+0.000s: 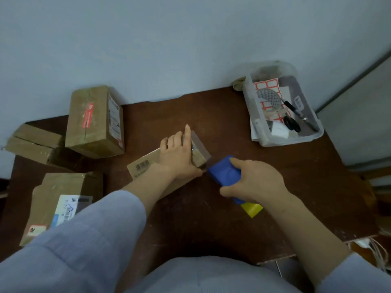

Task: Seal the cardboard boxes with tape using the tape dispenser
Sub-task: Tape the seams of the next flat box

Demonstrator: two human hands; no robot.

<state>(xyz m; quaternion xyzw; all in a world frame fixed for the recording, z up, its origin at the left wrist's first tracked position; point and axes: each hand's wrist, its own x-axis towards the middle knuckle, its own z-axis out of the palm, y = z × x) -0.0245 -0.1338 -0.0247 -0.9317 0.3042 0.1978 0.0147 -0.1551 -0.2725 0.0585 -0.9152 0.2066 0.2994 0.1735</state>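
- Cardboard box (143, 166) lies under the left hand (179, 157), whose fingers wrap over its edges with the index straight, likely steadying it and smoothing tape (200, 142).
- Tape dispenser (224, 174), gripped in the right hand (254, 182), sits just beside the left thumb, probably to cut that tape.

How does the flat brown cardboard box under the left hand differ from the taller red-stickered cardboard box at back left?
The flat brown cardboard box lies low, held down by the left hand; the taller red-stickered cardboard box stands bulkier and untouched. The flat box has loose tape overhanging its end; the taller box shows none loose. Both are brown cardboard.
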